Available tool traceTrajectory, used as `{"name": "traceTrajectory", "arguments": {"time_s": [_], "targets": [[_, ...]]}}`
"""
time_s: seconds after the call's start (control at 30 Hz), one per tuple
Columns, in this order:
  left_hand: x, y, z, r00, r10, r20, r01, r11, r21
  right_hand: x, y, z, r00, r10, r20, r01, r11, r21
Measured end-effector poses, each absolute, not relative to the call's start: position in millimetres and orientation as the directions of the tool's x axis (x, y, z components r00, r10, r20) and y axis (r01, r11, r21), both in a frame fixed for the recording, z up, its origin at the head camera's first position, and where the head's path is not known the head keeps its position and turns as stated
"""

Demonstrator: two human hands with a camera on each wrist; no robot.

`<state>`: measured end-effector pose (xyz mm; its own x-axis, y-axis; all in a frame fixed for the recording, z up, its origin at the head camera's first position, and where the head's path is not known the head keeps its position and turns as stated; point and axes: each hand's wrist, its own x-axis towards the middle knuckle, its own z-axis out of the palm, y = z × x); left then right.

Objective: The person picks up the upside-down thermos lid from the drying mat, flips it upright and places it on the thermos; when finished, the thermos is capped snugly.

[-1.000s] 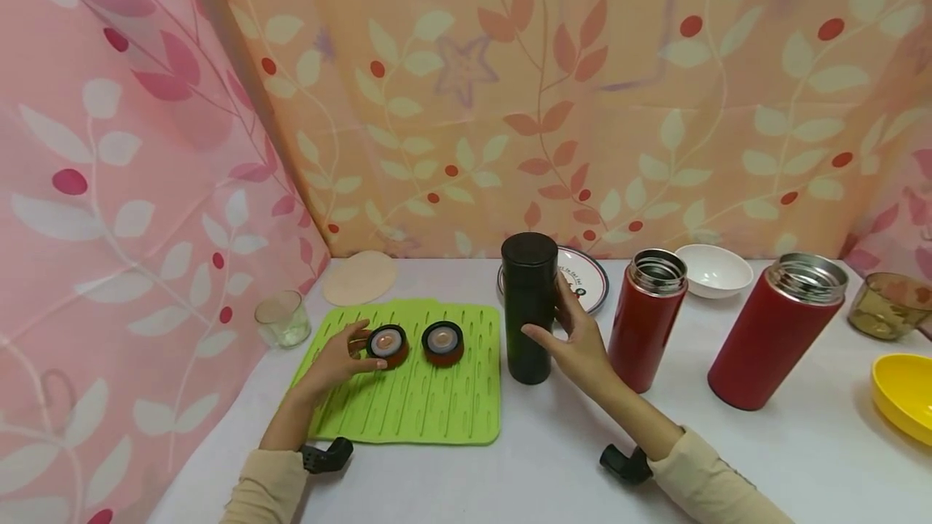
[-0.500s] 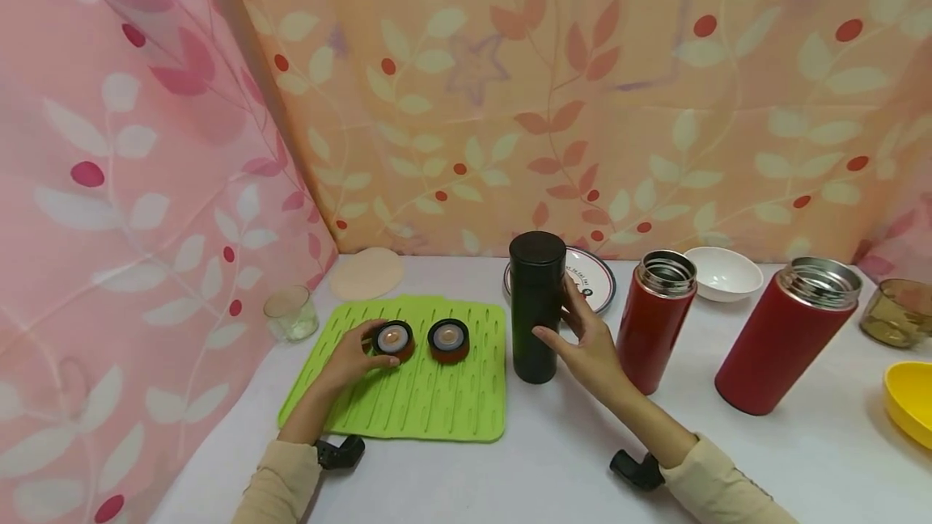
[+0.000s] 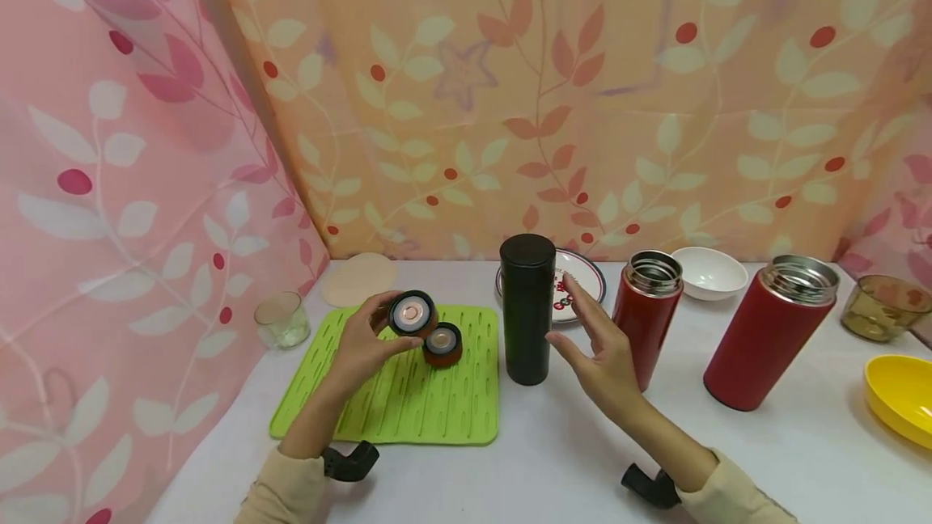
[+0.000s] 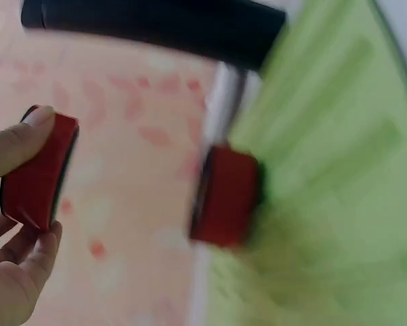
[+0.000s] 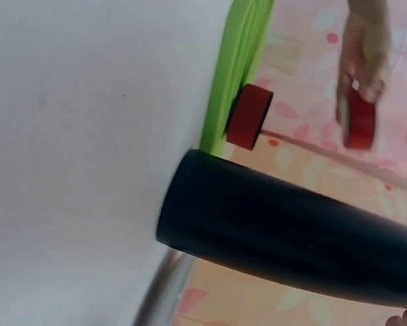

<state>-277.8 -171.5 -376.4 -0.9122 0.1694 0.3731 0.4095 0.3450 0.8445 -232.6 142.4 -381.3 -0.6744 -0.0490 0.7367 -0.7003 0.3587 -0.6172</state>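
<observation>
Gripping one red lid (image 3: 411,314) above the green mat (image 3: 408,403), the left hand (image 3: 364,346) had lifted it; the right hand (image 3: 600,350) hovered slack-fingered at the black flask's (image 3: 527,310) three o'clock, both red flasks (image 3: 645,315) uncapped.

A small clear glass (image 3: 281,319) stands at the left edge of the white surface (image 3: 553,467), with a round beige coaster (image 3: 359,278) behind it near the leaf-patterned curtain (image 3: 510,95). A patterned plate (image 3: 586,281) lies at the back. Further right stand two red flasks, a smaller one (image 3: 646,314) and a larger one (image 3: 768,334) (both without lids), with a white bowl (image 3: 712,272) behind them. An amber glass bowl (image 3: 877,307) and a yellow bowl (image 3: 903,395) sit at the far right.
</observation>
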Motion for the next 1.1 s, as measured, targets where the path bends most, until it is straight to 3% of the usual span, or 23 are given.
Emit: {"name": "traceTrajectory", "arguments": {"time_s": [0.13, 0.4, 0.5, 0.73, 0.87, 1.1], "targets": [[-261, -145, -357, -0.822, 0.24, 0.517, 0.568, 0.271, 0.777, -221, 142, -374, -0.632, -0.076, 0.771, -0.739, 0.361, -0.569], [-235, -96, -338, -0.749, 0.332, 0.573, 0.655, 0.244, 0.715, -204, 137, -363, -0.603, -0.138, 0.786, -0.788, 0.255, -0.56], [-229, -83, -334, -0.709, 0.36, 0.607, 0.699, 0.24, 0.674, -200, 136, -361, -0.62, -0.163, 0.768, -0.783, 0.202, -0.589], [-222, -62, -330, -0.615, 0.398, 0.681, 0.782, 0.2, 0.59, -200, 138, -357, -0.728, -0.218, 0.65, -0.673, 0.048, -0.738], [-221, -54, -332, -0.611, 0.402, 0.682, 0.788, 0.222, 0.575, -203, 139, -358, -0.758, -0.221, 0.613, -0.627, -0.011, -0.779], [-223, -52, -333, -0.617, 0.424, 0.663, 0.78, 0.218, 0.587, -203, 139, -359, -0.758, -0.157, 0.633, -0.643, 0.02, -0.765]]}}
